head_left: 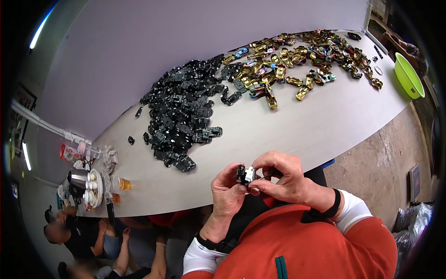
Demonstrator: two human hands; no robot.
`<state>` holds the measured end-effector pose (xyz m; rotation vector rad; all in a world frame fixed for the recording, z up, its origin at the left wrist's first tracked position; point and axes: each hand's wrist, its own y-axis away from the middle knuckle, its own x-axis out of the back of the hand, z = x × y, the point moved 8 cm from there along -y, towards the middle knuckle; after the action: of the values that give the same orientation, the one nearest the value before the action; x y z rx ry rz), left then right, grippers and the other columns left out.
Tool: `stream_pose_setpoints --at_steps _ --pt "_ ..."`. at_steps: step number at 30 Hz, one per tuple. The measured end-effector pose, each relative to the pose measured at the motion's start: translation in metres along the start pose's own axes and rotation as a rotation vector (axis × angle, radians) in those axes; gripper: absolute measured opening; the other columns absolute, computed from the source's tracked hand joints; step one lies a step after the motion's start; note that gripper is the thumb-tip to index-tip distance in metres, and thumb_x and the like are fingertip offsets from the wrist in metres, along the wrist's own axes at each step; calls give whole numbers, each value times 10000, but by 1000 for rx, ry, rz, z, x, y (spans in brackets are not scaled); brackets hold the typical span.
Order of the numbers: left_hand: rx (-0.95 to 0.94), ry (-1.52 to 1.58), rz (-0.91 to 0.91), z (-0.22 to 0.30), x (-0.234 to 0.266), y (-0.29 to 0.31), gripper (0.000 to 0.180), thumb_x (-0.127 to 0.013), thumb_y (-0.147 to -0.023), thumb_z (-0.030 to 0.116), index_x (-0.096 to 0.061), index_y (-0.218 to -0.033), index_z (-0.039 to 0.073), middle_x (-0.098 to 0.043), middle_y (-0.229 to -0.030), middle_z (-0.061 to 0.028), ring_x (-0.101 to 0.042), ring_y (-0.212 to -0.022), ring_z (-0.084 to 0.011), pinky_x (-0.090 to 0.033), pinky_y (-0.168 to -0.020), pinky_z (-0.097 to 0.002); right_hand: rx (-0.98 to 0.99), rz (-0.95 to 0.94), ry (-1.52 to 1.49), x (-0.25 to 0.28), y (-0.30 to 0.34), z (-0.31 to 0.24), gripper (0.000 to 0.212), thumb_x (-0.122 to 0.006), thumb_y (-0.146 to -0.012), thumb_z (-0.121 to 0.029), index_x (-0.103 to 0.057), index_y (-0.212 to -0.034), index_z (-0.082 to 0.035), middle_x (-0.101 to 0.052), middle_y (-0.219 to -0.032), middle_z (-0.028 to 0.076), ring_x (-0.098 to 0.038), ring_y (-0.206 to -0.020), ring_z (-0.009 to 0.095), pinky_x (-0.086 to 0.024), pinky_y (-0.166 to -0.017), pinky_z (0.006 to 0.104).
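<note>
Over the table's front edge, my left hand (226,191) is closed on a small black-and-white toy car part (246,174), gripping its black side between thumb and fingers. My right hand (283,179) meets it from the other side, thumb and fingers bent together by the white side. Something small and dark shows inside the right fingers, too hidden to name. Beyond my hands lies a big heap of black toy car chassis (181,107). Farther right spreads a pile of gold and multicoloured toy cars (274,69).
The pale table (260,128) runs along a wall. A green basin (409,76) stands at its far right end. On the left are a tray of white cups (95,188), a glass of amber drink (123,183) and a crumpled cloth (110,158). Other people (79,237) sit at lower left.
</note>
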<state>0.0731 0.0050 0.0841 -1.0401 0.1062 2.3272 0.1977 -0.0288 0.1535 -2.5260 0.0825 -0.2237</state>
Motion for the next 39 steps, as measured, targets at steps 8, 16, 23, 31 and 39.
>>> stream_pose_setpoints --at_steps 8,16,23,31,39 --pt "-159 -187 47 5 4 8 536 -703 -719 8 -507 -1218 27 -591 -1055 -71 -573 -925 -133 -507 -820 -276 24 2 -16 -4 -2 -2 237 -709 -689 12 -579 -886 -9 -575 -753 73 -573 -595 101 -450 -465 214" --pt "-9 -33 71 -4 2 0 551 -711 -735 100 -488 -1237 44 -599 -1047 -82 -582 -946 -165 -504 -816 -288 -338 25 -394 -5 7 20 210 -608 -778 12 -539 -977 17 -580 -843 51 -573 -680 83 -479 -580 211" --pt "163 261 206 -14 21 -2 634 -685 -771 165 -366 -1319 172 -586 -1070 -115 -608 -875 -166 -554 -645 -286 -323 108 -382 20 8 35 297 -548 -833 -2 -493 -1124 22 -599 -1023 120 -586 -873 132 -503 -694 243" --pt "38 -12 238 -2 25 -3 565 -682 -777 128 -430 -1282 155 -577 -1096 -151 -596 -801 -125 -464 -521 -195 87 78 58 18 0 3 364 -587 -691 106 -543 -1043 25 -608 -937 150 -611 -697 140 -504 -554 228" --pt "-10 -121 187 3 21 -3 532 -681 -774 107 -463 -1258 128 -582 -1100 -179 -577 -748 -98 -434 -505 -183 50 36 62 13 -3 -1 308 -623 -700 86 -556 -997 37 -602 -893 141 -628 -705 178 -525 -587 259"
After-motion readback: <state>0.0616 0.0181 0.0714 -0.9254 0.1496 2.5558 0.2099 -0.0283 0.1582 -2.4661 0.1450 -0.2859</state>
